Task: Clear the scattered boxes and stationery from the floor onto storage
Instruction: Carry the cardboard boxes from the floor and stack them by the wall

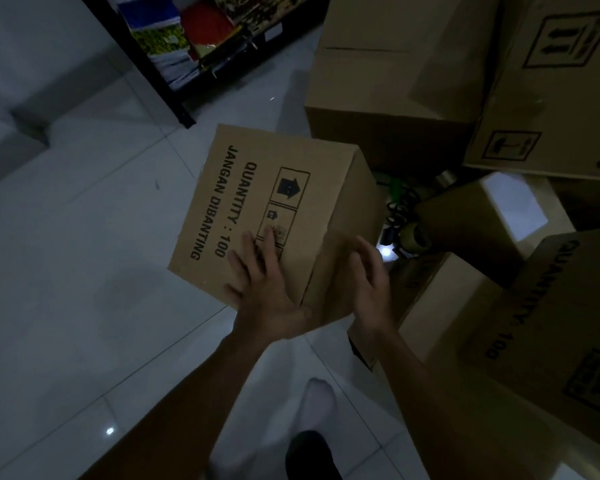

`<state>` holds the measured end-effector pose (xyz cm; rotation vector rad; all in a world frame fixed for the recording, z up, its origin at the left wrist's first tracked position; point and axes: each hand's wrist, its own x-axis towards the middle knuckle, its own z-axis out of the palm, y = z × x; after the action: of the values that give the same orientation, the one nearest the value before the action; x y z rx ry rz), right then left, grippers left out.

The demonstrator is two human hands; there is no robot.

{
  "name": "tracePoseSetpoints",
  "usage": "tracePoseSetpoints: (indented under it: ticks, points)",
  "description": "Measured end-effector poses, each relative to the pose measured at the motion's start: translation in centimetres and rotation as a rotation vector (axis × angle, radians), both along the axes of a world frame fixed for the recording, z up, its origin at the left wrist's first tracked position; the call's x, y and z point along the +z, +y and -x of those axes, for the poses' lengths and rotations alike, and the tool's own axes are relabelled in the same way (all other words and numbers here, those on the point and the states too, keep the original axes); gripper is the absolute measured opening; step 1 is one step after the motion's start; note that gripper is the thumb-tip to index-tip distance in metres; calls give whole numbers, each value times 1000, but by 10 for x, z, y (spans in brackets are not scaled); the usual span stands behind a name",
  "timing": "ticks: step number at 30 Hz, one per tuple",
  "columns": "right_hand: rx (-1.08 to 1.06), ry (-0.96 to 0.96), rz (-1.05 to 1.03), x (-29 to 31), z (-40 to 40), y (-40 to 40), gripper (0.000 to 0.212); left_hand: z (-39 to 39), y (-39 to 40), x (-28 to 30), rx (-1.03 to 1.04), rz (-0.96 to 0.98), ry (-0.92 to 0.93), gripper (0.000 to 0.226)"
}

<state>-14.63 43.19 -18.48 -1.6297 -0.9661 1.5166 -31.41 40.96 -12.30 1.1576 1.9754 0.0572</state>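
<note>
A brown cardboard box (274,188) printed "QUANTITY : 100 JANGAN DIBANTING" is lifted above the white tiled floor, tilted, in the middle of the view. My left hand (260,282) lies flat on its printed face near the lower corner. My right hand (368,275) presses against the adjoining shaded side, fingers spread. Both hands hold the box between them. The box's underside is hidden.
Several more cardboard boxes (388,74) are piled on the right, one (561,306) close to my right arm. Rolls of tape and small stationery (406,220) lie in the gap between them. A black shelf (184,112) with coloured paper stands at the top. White tiled floor (66,271) spreads left.
</note>
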Motion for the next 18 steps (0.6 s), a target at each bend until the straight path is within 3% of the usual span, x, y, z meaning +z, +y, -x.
tracePoseSetpoints:
  ticks: [5,12,18]
  points:
    - [-166,-65,252,-41,-8,-22,46,49,13,2,-12,26,-65,154]
    - [-82,-140,440,-93,0,-7,61,145,34,-4,26,50,-213,161]
    - [74,-76,390,-122,-2,16,64,173,14,-17,-7,5,-321,153]
